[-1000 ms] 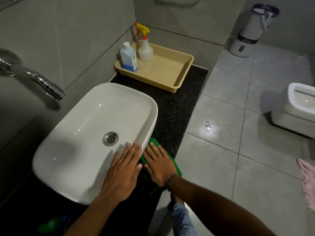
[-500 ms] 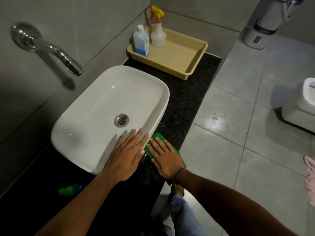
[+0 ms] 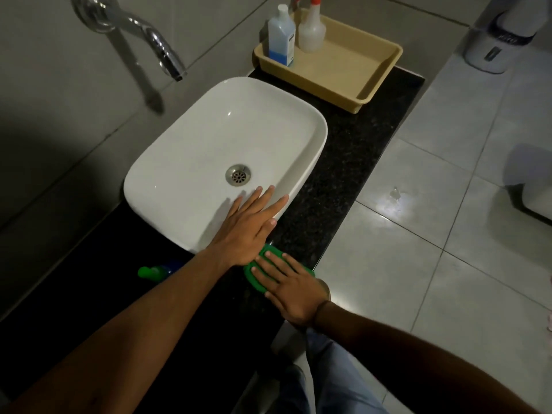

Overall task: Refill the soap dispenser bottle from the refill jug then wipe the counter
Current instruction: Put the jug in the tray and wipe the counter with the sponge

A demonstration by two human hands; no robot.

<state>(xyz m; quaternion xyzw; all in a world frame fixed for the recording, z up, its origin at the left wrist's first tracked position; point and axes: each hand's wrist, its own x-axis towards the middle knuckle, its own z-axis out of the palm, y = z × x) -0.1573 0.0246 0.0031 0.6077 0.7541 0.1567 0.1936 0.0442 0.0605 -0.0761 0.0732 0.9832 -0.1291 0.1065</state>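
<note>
My right hand lies flat, fingers spread, pressing a green cloth onto the black speckled counter just in front of the white basin. My left hand rests open and flat on the basin's near right corner, fingers pointing toward the drain. A refill jug with blue liquid and a clear spray bottle stand at the back of a beige tray. A green and blue bottle lies in the dark on the counter left of my left forearm.
A chrome wall tap hangs over the basin. Grey tiled floor lies to the right, with a white bin at the far corner and a white toilet at the right edge. My jeans-clad leg shows below.
The view has shifted left and down along the counter. My right hand has slid the green cloth toward me along the counter's front edge, while my left hand stays on the basin rim.
</note>
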